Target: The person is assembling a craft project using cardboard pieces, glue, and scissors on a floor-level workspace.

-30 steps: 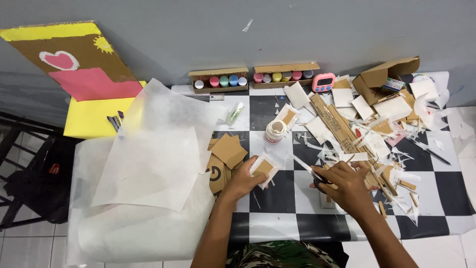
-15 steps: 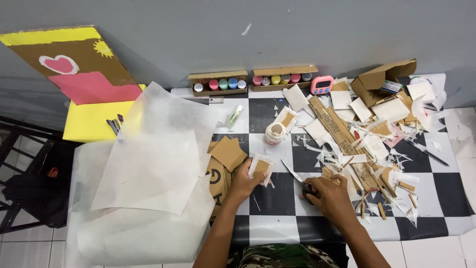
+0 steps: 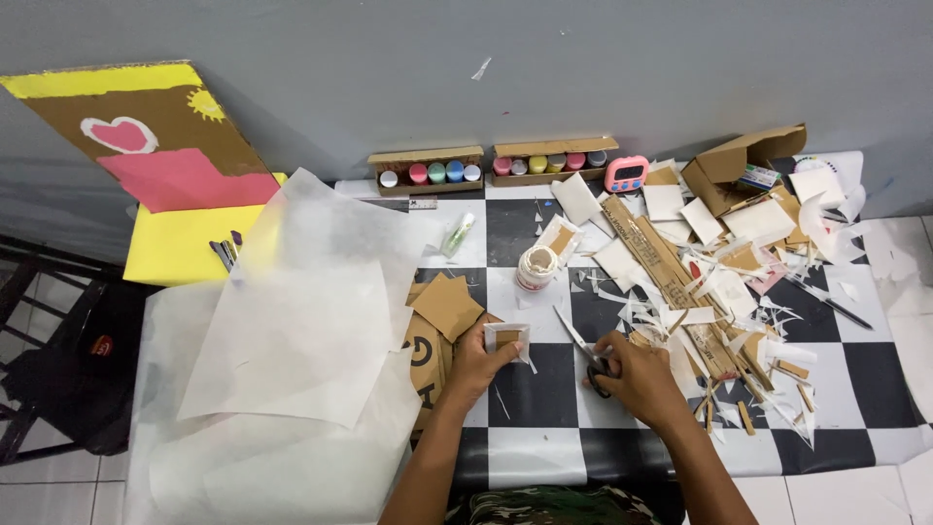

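Left hand: the left hand (image 3: 478,362) is closed in a pinch on a small card square (image 3: 507,340) wrapped in white paper, holding it just above the checkered mat (image 3: 544,452).
Right hand: the right hand (image 3: 637,377) is closed around the handles of the scissors (image 3: 580,346); the blades point up and left toward the square and appear slightly parted, with a gap left to the paper.
Square: it sits between the 2 hands, near the mat's front edge, brown card showing inside a white border.
Nearby left: cut cardboard pieces (image 3: 445,304) lie just beside the left hand, partly under large white sheets (image 3: 292,321).
Nearby behind: a small white jar (image 3: 535,266) stands beyond the square; 2 paint trays (image 3: 428,171) rest against the wall next to a pink timer (image 3: 627,174).
Nearby right: a heap of scraps (image 3: 719,292) of card and paper spreads to the right of the scissors.
Risk, fingers: the left fingertips lie close to the paper edge, so a cut run too near them could nick them.
Risk, cut: a 1-handed pinch lets the square turn, which could send the cut crooked.
Risk, clutter: loose scraps beside the right hand could snag the blades.
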